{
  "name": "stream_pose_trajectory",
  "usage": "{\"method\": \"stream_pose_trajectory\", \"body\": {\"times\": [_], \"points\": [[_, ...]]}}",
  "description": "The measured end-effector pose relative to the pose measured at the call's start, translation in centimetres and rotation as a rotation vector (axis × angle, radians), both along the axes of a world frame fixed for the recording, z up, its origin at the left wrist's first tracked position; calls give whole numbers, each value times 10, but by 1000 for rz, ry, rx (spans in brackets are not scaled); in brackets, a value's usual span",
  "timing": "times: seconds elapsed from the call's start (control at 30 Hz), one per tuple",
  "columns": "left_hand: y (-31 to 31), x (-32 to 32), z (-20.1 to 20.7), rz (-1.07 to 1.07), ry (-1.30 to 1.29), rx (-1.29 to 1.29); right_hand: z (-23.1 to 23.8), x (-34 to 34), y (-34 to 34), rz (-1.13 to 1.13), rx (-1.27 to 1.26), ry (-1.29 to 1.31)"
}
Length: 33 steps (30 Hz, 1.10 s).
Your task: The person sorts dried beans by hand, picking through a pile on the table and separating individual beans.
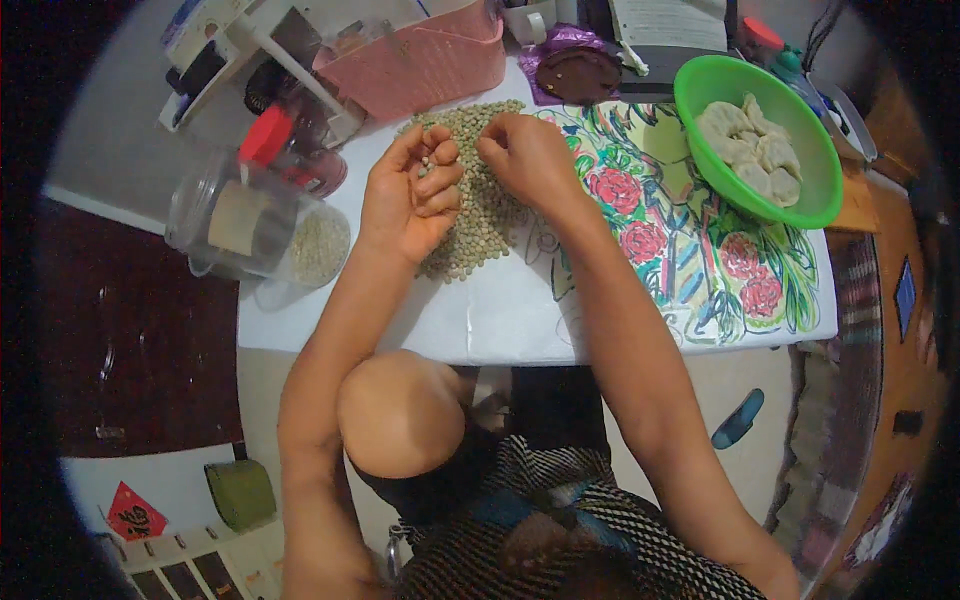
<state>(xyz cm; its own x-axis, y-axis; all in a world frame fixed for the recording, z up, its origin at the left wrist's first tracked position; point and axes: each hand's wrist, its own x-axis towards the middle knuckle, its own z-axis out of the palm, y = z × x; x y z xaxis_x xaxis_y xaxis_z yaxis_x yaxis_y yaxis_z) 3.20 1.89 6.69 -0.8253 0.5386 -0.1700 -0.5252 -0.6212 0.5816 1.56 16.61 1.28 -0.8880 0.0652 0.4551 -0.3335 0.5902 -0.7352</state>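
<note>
- Round bright-green plastic bowl [822,165] holding pale dumplings [745,150]
- Rectangular pink plastic basket [420,65]
- Clear jar [315,170] with 1 red lid [265,135], near the basket
- Shiny purple foil packet [570,38]
- Blue slipper-shaped object [738,420] on the pale floor [715,380]
- Red diamond-shaped paper sign [124,503]

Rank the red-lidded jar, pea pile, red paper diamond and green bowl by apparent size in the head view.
1. green bowl
2. pea pile, by its visible part; the hands hide some
3. red-lidded jar
4. red paper diamond
</note>
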Motion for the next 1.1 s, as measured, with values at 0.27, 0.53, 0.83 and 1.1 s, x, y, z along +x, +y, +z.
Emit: {"method": "stream_pose_trajectory", "body": {"times": [0.27,0.53,0.83,1.1], "points": [[-22,26,-2,28,-58,-58,-2,0,-1,-18,-131,-9],[-51,23,-11,79,-93,-94,-5,-1,-10,5,-172,-25],[-42,7,-20,-73,-178,-17,-7,-3,9,-52,-29,-95],[-27,-10,-27,-314,-248,46,-13,0,-8,-64,-58,-193]]}}
